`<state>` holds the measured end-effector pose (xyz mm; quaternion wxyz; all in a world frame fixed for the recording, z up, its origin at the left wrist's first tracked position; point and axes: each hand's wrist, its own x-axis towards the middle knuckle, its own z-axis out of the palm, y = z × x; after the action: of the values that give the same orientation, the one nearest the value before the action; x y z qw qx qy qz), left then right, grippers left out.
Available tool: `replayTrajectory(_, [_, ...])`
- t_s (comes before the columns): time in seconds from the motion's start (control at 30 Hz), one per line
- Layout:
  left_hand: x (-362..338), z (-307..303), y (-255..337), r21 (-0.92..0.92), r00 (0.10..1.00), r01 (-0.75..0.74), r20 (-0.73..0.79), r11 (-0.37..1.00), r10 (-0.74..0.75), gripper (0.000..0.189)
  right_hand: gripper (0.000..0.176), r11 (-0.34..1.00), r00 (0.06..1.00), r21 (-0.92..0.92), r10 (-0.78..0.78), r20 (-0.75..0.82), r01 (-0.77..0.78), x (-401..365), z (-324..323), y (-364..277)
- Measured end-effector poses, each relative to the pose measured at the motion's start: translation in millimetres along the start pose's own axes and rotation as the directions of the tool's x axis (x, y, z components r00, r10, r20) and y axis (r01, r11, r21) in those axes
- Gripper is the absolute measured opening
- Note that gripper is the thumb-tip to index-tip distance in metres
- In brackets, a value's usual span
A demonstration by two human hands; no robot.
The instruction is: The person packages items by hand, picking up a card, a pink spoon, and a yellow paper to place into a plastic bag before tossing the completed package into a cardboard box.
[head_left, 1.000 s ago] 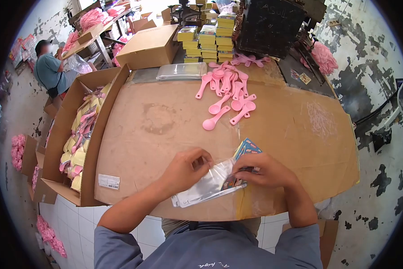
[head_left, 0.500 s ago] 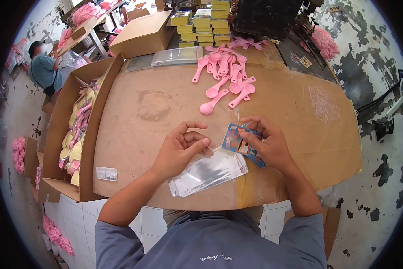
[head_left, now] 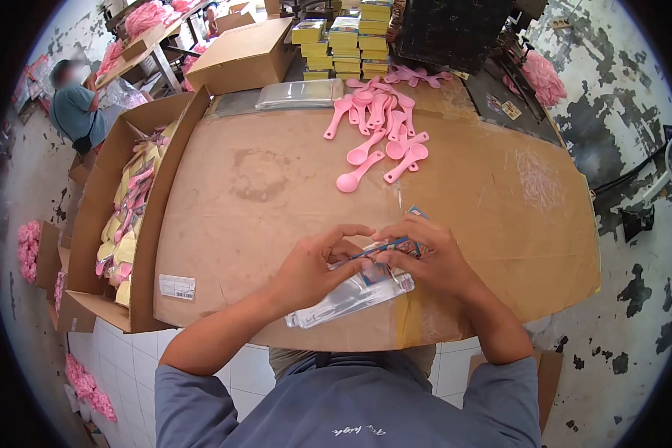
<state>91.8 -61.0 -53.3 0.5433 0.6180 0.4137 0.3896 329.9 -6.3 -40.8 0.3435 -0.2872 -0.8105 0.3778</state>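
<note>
My right hand point(head_left: 440, 257) grips a blue printed card point(head_left: 404, 245), tilted and partly covered by the fingers. Close against it, my left hand point(head_left: 321, 265) has thumb and forefinger pinched at the mouth of a clear plastic bag point(head_left: 372, 275), beside the card's left edge. Whether the card's edge is inside the bag is hard to see behind the fingers. Under both hands lies a pile of flat clear plastic bags point(head_left: 336, 308). Beyond the hands, pink measuring spoons point(head_left: 360, 172) are spread and heaped on the cardboard-covered table point(head_left: 231, 224).
At left stands an open carton point(head_left: 173, 160) holding packed pink spoons and yellowish cards. Along the back are a closed box point(head_left: 242, 56), stacks of cards point(head_left: 345, 46), a clear plastic stack point(head_left: 300, 95) and a black machine point(head_left: 451, 33). A person point(head_left: 78, 112) sits at far left.
My hands have come together over the bags. The card in my right hand has moved left and tilted, meeting my left fingers. The spoons stay where they lay.
</note>
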Motion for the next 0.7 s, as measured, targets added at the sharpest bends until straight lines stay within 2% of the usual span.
replayTrajectory(0.03, [0.2, 0.1, 0.4, -0.032, 1.0, 0.007, -0.027, 0.999, -0.007, 0.044, 0.03, 1.0, 1.0, 0.027, 0.016, -0.017, -0.016, 1.0, 2.1, -3.2])
replayTrajectory(0.13, [1.2, -3.4, 2.6, -0.108, 0.994, 0.02, -0.104, 0.994, -0.031, 0.045, 0.025, 0.897, 0.941, 0.374, 0.306, -0.141, -0.236, 0.4, -6.7, 1.1])
replayTrajectory(0.23, [1.3, -7.2, 6.0, -0.128, 0.99, 0.019, -0.135, 0.992, -0.036, 0.044, 0.02, 0.895, 0.949, 0.347, 0.314, -0.04, -0.281, -1.8, -14.0, 3.1])
replayTrajectory(0.33, [-0.5, -4.0, 2.3, -0.075, 0.993, -0.012, -0.116, 0.997, 0.003, 0.043, 0.02, 0.941, 0.969, 0.233, 0.241, 0.053, -0.247, -2.3, -1.4, 4.8])
replayTrajectory(0.4, [-0.6, -4.8, 0.4, -0.015, 0.991, -0.021, -0.131, 1.0, 0.019, 0.042, 0.022, 0.987, 0.983, 0.058, 0.143, 0.115, -0.15, 7.3, -3.8, -2.7])
replayTrajectory(0.43, [-0.5, -5.6, 0.6, -0.035, 0.988, -0.02, -0.151, 0.999, 0.014, 0.04, 0.023, 0.995, 0.983, -0.028, 0.098, 0.153, -0.095, 13.3, -6.1, -5.3])
replayTrajectory(0.53, [0.4, -8.6, 2.8, -0.101, 0.98, -0.02, -0.2, 0.995, 0.0, 0.036, 0.024, 0.984, 0.99, -0.18, 0.04, 0.132, -0.016, 32.7, -23.3, 8.6])
replayTrajectory(0.63, [0.0, -9.6, 5.1, -0.187, 0.978, -0.005, -0.207, 0.982, -0.034, 0.032, 0.026, 0.801, 0.972, -0.562, -0.232, 0.027, 0.207, 63.8, -40.2, 44.6])
replayTrajectory(0.7, [1.1, -11.4, 7.0, -0.242, 0.979, 0.026, -0.188, 0.97, -0.073, 0.029, 0.026, 0.688, 0.969, -0.687, -0.22, 0.109, 0.234, 69.4, -41.8, 56.2])
